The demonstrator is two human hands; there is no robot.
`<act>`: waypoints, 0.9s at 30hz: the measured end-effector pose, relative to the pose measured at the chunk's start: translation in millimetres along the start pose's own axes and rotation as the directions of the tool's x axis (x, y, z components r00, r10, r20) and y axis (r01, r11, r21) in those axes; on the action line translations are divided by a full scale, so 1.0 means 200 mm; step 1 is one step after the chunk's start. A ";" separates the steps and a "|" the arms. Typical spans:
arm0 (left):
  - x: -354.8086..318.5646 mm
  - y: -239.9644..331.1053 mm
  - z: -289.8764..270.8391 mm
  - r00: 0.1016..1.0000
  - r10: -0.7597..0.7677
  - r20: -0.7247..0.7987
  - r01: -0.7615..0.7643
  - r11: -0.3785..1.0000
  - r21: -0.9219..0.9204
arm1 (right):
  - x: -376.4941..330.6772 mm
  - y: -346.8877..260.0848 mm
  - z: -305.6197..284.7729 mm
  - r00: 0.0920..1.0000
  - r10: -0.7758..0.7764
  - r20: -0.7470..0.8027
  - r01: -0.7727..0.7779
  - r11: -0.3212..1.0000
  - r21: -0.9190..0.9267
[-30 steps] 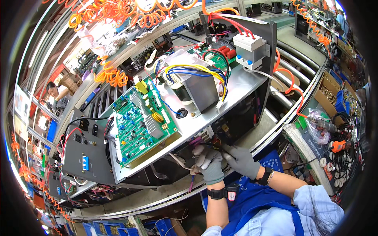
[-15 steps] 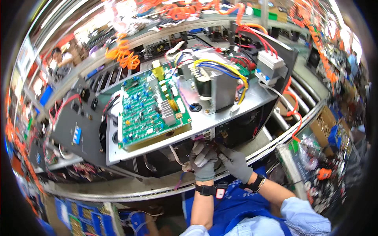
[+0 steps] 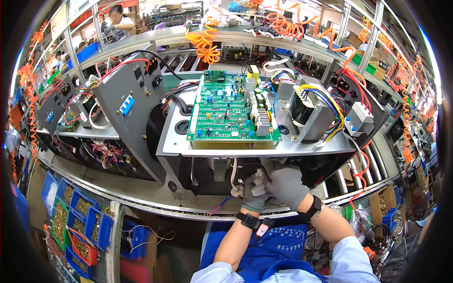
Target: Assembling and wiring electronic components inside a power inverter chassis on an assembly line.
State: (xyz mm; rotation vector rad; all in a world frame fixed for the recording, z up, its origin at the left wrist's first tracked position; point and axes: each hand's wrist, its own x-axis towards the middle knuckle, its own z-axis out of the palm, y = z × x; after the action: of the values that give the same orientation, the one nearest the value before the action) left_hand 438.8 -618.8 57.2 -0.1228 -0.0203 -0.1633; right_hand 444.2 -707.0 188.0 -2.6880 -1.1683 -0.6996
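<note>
Both my hands, in grey gloves, work at the front opening of an open machine chassis [image 3: 181, 175], beneath its metal shelf [image 3: 226, 151]. My left hand [image 3: 256, 191] is closed, fingers curled; whatever it grips is hidden. Pressed close beside it, my right hand [image 3: 288, 185] is bent inward, its fingertips out of sight under the shelf edge; what it holds cannot be made out. A white cable [image 3: 234, 172] with a metal lug hangs just left of my left hand. Above lie a green circuit board [image 3: 226, 113] and a transformer [image 3: 304, 113] with yellow and blue wires.
A second chassis [image 3: 101, 141] with a grey panel stands to the left on the roller line. Blue bins [image 3: 98, 226] of small metal parts sit lower left. Coiled orange hoses [image 3: 205, 45] hang above. A red wire [image 3: 362, 175] dangles at right. Another person [image 3: 121, 24] is across the bench.
My view has turned and levelled, so the chassis appears straighter and more of the left side shows. My hands stay under the shelf, the right one now closer against the left.
</note>
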 end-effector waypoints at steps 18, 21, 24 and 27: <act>-0.10 -0.03 0.14 0.923 -0.067 0.378 0.177 0.948 -0.263 | 0.05 0.08 0.02 0.989 -0.072 0.127 0.042 0.972 0.230; -0.35 -0.11 0.32 0.971 0.082 -0.225 -0.102 0.992 -0.080 | 0.05 0.06 -0.06 0.999 0.052 0.011 -0.052 0.886 0.461; -0.65 -0.08 0.45 0.956 0.278 -0.093 -0.167 0.779 0.605 | 0.01 0.06 -0.08 0.970 0.243 0.013 -0.197 0.752 0.629; -0.75 0.05 0.39 0.744 0.668 0.011 -0.273 0.288 0.918 | 0.01 0.00 -0.18 0.941 0.328 -0.086 -0.139 0.605 0.784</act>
State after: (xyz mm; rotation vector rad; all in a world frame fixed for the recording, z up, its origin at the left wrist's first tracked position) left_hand 292.4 -575.5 129.7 1.0101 0.3385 0.4879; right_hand 431.0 -716.1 221.3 -1.9009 -0.7664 -0.3189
